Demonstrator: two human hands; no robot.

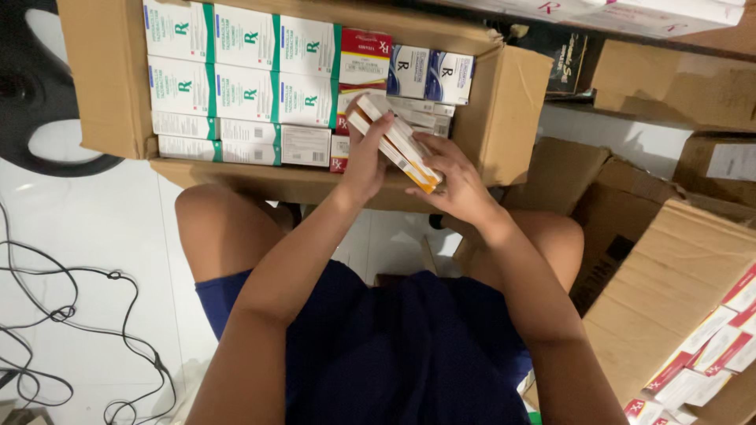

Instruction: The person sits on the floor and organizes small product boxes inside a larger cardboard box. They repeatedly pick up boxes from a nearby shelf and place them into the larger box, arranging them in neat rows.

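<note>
Open cardboard carton [504,110] sits ahead of the seated person's knees, flaps out. It is packed with green-and-white medicine boxes [244,71] filling the left and centre up to the far edge. Red-and-white boxes [365,55] and blue-and-white boxes [429,72] stand toward the far right corner.

A small stack of slim white boxes with orange ends [398,145] is held over the carton's near right corner, just above the near edge. Long axis runs diagonally, far-left to near-right.

Left hand [366,161] grips the stack's far-left end from the left side, fingers curled round it, thumb on top. Right hand [457,185] cups the near-right orange end, fingers pressed together beneath. Both hands touch the stack; neither is nearer. The free slot in the carton lies just beyond the stack, by the right wall.
</note>
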